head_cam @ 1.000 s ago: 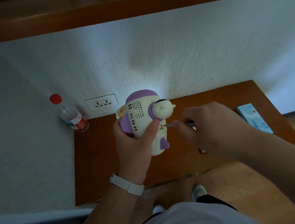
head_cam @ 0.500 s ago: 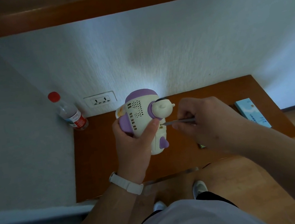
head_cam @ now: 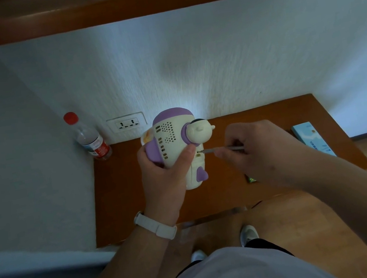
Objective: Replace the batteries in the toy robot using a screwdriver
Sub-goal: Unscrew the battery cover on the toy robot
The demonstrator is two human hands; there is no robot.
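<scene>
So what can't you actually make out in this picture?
Head view:
- What the screwdriver tip meets: too small.
- Its handle: hidden inside the right hand.
- Front of the toy robot: turned away, left hand covers one side.
- A small green item on the table: mostly behind the right hand.
- Print on the light blue box: too small.

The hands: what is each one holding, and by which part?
Left hand grips the toy robot around its body; right hand pinches the screwdriver by its rear part.
</scene>
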